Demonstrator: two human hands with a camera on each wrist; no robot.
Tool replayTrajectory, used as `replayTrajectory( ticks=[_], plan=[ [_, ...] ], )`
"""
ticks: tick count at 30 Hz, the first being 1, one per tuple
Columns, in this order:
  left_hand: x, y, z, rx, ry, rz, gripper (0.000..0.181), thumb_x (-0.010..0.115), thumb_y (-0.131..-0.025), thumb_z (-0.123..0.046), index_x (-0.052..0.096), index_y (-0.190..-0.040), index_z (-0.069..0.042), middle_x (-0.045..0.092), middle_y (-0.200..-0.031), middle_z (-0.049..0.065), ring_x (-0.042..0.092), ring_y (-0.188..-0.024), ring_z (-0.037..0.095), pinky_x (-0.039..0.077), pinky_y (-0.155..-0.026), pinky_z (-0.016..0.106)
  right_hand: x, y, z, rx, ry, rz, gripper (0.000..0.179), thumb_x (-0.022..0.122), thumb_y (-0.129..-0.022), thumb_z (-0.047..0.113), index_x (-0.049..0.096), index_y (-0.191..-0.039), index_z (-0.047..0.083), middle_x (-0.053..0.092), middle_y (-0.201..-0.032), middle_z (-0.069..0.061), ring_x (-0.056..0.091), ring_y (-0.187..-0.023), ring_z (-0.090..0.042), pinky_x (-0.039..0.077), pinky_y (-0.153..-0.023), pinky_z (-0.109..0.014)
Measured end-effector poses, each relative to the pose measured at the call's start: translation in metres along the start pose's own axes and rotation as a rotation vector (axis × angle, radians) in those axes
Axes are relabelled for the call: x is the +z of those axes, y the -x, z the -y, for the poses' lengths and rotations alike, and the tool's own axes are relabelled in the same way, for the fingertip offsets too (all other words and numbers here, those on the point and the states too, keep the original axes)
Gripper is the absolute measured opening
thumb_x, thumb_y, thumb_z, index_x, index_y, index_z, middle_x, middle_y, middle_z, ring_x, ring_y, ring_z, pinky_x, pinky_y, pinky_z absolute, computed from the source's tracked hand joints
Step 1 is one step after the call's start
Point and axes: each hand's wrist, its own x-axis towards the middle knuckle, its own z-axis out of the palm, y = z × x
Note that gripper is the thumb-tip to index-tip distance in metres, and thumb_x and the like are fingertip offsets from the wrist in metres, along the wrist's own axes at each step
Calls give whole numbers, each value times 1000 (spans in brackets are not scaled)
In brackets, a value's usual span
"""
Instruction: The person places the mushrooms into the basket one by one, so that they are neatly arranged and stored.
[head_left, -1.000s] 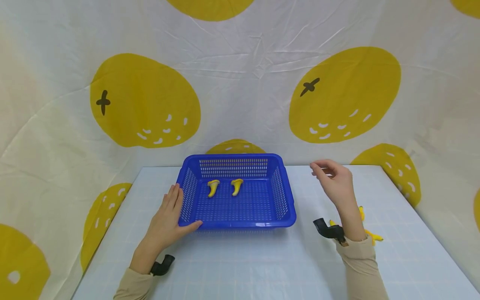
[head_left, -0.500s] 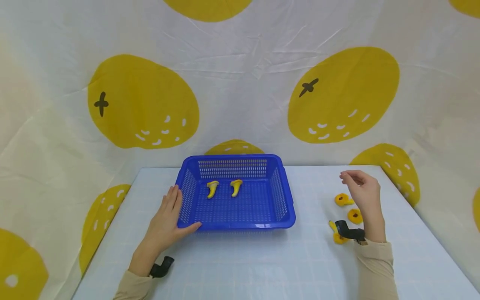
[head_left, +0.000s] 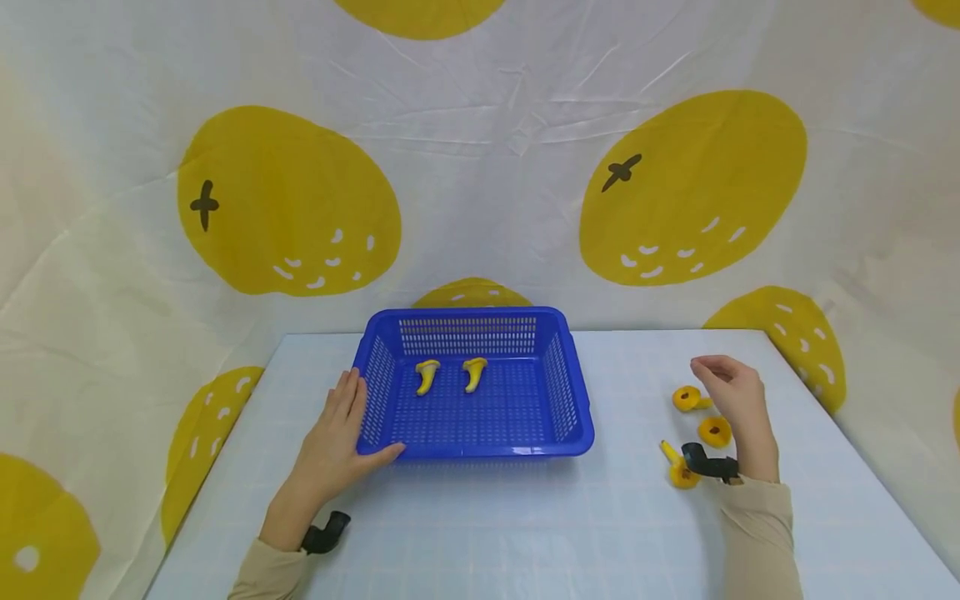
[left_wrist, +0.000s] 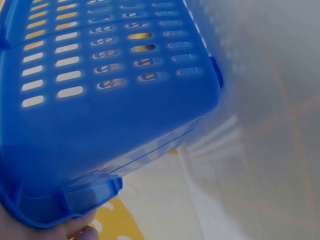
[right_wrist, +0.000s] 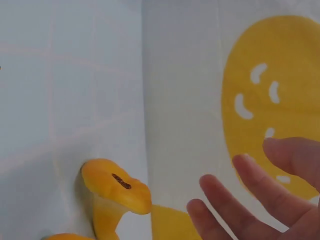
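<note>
A blue plastic basket [head_left: 480,452] stands in the middle of the table, with two yellow mushrooms, a left one [head_left: 427,377] and a right one [head_left: 474,375], lying on its floor. My left hand [head_left: 333,442] rests against the basket's left front corner, fingers straight along the side rim and thumb at the front rim. Over the table's right side hovers my right hand [head_left: 738,408], holding nothing; in the right wrist view its fingers are apart. Below and beside it lie three yellow mushrooms: a far one [head_left: 686,398], a middle one [head_left: 715,431] and a near one [head_left: 683,476] partly behind the wrist camera.
The table [head_left: 480,533] has a pale checked cover. A white curtain [head_left: 480,183] with large yellow fruit prints hangs close behind the basket and along both sides. Black wrist cameras, a left one [head_left: 326,533] and a right one [head_left: 708,462], stick out from the wrists.
My right hand has moved right and toward me, from beside the basket to the loose mushrooms, uncovering them. The left hand and basket have stayed in place.
</note>
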Motion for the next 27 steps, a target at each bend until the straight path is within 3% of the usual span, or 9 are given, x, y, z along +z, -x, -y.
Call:
replayTrajectory(
  ticks=[14,21,27],
  plan=[
    [0,0,0,-4,8,5,116,66,-82,-67,16,-154,10,6,-163,25,3,-151,38,8,-122,46,-10,-1,-7,154,69,310,64,43,-104,43,39,-146,-5,36,-147,-34,35,-130,-50,32,-106,-68],
    [0,1,2,-10,6,-1,116,66,-82,-66,15,-154,10,6,-163,25,2,-151,37,7,-122,45,-13,-3,-7,186,101,389,73,46,-102,45,36,-143,-14,33,-145,-39,36,-125,-52,32,-106,-67],
    [0,0,0,-7,7,-3,116,67,-82,-66,17,-154,10,7,-163,25,3,-151,37,7,-122,45,-15,-3,-13,155,116,413,74,43,-103,43,35,-140,-20,35,-142,-41,37,-125,-54,32,-106,-67]
  ],
)
